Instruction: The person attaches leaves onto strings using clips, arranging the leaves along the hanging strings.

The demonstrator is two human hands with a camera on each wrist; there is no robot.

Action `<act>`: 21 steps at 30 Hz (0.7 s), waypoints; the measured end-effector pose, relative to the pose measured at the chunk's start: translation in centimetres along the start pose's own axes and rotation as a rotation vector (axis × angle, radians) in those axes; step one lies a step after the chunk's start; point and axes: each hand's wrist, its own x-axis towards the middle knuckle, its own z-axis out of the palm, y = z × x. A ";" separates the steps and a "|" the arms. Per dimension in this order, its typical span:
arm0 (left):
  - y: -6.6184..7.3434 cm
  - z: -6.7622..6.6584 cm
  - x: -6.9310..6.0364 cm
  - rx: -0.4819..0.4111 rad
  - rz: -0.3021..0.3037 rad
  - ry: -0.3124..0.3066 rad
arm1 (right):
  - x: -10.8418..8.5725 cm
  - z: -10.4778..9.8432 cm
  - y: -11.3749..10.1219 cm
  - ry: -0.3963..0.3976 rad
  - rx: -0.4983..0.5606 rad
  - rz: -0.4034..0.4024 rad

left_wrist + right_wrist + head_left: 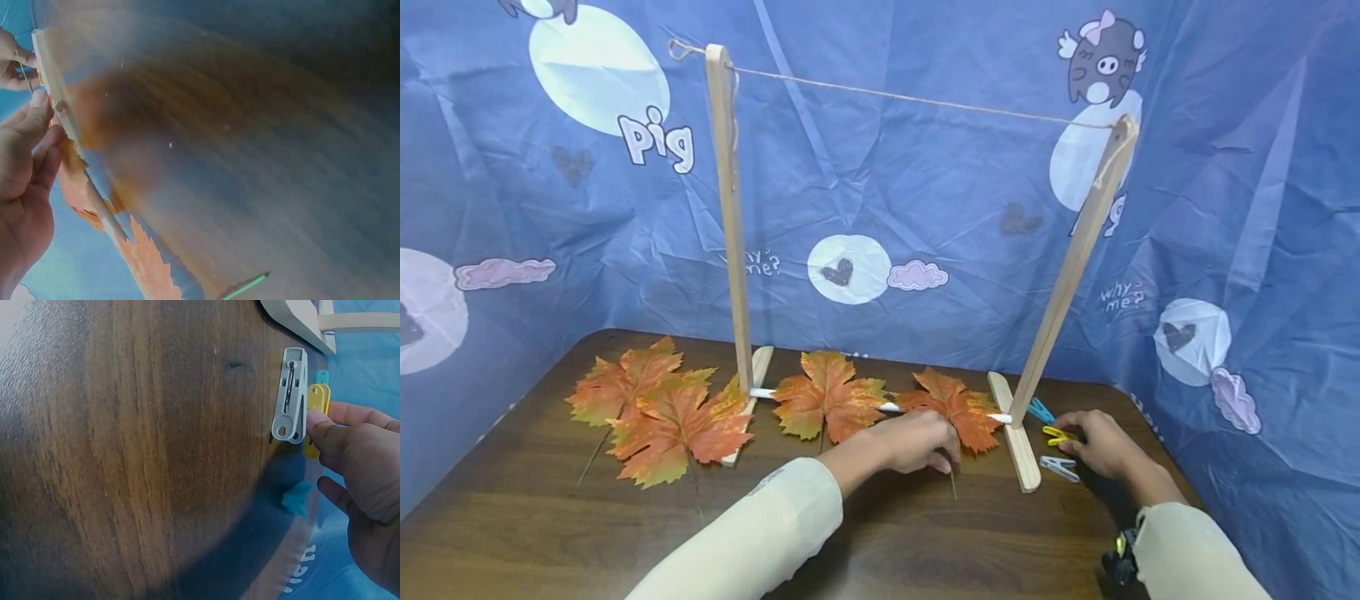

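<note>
My left hand (917, 442) pinches the thin stem (23, 69) of the rightmost artificial maple leaf (955, 404), which is orange-red and lies against the white crossbar of a wooden stand. On the right, my right hand (1105, 446) grips a yellow clothespin (316, 394) between thumb and fingers, low over the table. Right beside it lies a grey clothespin (290, 394). A blue clothespin (1040, 410) is just behind the yellow one, partly hidden in the right wrist view. Another maple leaf (827, 396) rests at the middle of the crossbar.
Two wooden posts (730, 208) on flat feet (1022, 458) carry a taut string (887, 95) across the top. Two more overlapping leaves (681, 421) lie at the left of the brown table (550, 533). Printed blue cloth (940, 200) hangs around the back and sides.
</note>
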 end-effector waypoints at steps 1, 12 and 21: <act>0.0 -0.1 0.0 -0.005 0.002 0.007 | 0.0 0.0 0.0 0.006 0.002 -0.007; -0.1 -1.7 -0.4 -0.026 0.044 0.069 | -0.1 -1.3 -1.2 0.070 0.030 -0.045; -0.2 -3.3 -0.4 -0.038 0.074 0.146 | 0.1 -3.6 -2.6 0.134 0.087 -0.044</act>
